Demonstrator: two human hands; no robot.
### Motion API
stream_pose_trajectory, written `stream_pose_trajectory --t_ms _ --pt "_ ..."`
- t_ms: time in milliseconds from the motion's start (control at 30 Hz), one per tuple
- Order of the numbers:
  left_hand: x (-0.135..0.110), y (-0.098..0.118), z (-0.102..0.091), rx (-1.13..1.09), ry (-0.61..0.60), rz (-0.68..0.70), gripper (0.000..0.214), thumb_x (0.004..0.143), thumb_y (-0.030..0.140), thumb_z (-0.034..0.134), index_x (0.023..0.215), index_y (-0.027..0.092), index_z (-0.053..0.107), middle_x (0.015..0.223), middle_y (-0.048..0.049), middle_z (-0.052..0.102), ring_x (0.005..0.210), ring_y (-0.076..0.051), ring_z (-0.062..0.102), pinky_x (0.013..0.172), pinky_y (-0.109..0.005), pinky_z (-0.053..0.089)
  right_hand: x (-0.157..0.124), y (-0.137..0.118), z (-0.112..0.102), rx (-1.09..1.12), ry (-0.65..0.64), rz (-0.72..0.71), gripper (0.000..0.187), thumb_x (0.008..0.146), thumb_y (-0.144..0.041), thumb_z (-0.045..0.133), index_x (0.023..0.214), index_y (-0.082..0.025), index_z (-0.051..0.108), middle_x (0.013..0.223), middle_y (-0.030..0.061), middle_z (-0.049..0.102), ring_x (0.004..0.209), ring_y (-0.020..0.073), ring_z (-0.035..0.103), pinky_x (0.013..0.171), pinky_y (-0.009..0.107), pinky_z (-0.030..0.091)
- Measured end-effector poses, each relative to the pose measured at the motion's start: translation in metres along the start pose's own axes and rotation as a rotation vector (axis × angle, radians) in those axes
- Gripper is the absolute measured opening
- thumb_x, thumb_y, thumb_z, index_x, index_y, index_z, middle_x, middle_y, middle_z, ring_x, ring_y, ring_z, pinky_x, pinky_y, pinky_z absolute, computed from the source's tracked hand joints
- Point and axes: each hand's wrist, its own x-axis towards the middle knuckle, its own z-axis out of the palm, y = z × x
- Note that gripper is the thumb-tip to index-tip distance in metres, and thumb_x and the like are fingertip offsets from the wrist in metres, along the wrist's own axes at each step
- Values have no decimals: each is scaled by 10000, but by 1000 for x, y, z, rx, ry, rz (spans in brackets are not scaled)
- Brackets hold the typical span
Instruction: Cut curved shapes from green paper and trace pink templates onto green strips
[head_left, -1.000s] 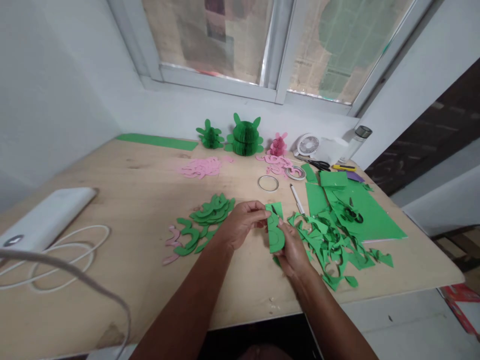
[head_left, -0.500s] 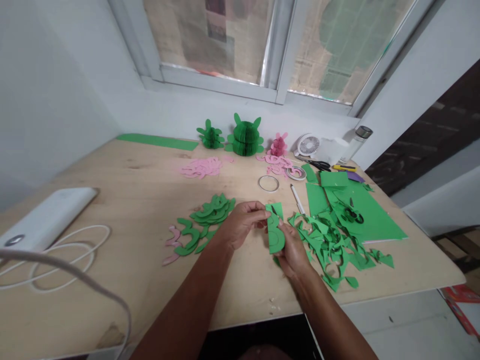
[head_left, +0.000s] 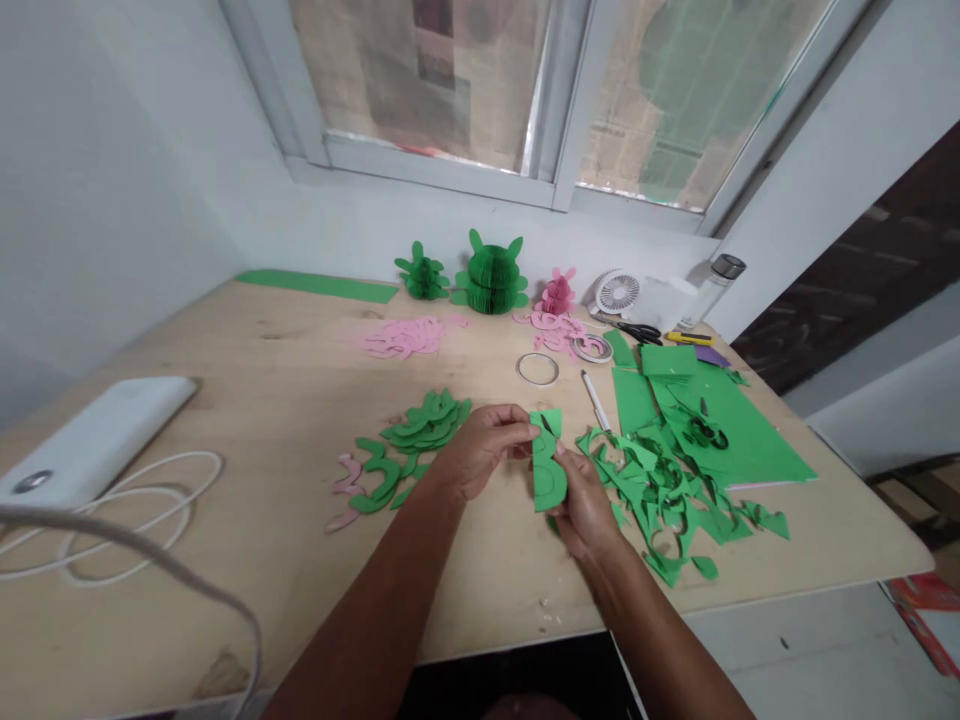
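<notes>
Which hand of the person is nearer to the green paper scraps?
Right. The right hand is just left of the green paper scraps; the left hand is farther left.

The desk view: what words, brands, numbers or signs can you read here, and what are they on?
No text can be read.
Held green paper piece: curved lines, no lettering visible.
White device: its oval spot is too blurred to read.
Red item at lower right: any print is too blurred.
</notes>
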Motion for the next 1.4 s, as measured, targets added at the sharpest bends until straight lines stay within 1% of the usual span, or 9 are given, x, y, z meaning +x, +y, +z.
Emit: stream_pose_trajectory --t_ms 133,300,433,633,833,1067,1267,1400 --pt "0 0 -1 21 0 -1 226 565 271 758 610 146 575 615 8 586 596 -119 544 641 -278 416 0 1 -1 -22 4 -2 428 659 -532 753 574 -177 529 414 -92 371 352 41 228 336 193 124" --pt "0 1 -4 28 -19 17 213 571 268 761 613 147 592 614 7 591 600 -121 546 639 -279 428 0 1 -3 -38 -21 14 452 682 -543 738 569 -187 484 408 -112 298 362 37 181 347 194 107" --pt "-1 3 -6 62 0 25 196 578 268 756 627 147 611 613 2 592 596 -123 546 629 -275 432 -1 0 -3 -60 -37 19 481 682 -561 732 558 -188 455 405 -118 279 365 32 168 355 192 95" --pt "-1 5 -6 91 0 40 175 601 277 740 633 152 623 613 4 592 565 -113 541 611 -266 441 -1 -1 -1 -100 -46 -2 456 686 -588 713 632 -169 543 395 -122 288 358 34 175 358 191 88" --pt "-1 4 -4 100 27 53 188 605 298 741 639 154 625 611 -2 603 571 -122 565 598 -261 445 -1 0 -2 -99 -35 -6 458 684 -587 714 613 -172 533 395 -118 296 357 36 183 359 193 92" --pt "0 3 -4 116 60 54 173 596 288 736 619 156 628 603 5 604 569 -111 552 603 -253 450 -1 -1 0 -120 -39 1 466 673 -604 706 615 -173 542 393 -120 284 357 36 172 361 199 83" --pt "-1 5 -5 94 35 34 177 583 289 744 616 164 623 609 9 611 565 -113 552 607 -256 451 -2 -1 0 -133 -29 10 460 664 -601 713 611 -172 555 387 -121 281 354 34 159 360 202 75" --pt "0 4 -6 108 45 39 178 589 297 738 638 162 632 608 7 608 572 -120 555 608 -259 452 -1 -3 1 -138 -16 13 477 637 -613 727 604 -163 572 378 -122 283 350 30 150 361 204 59"
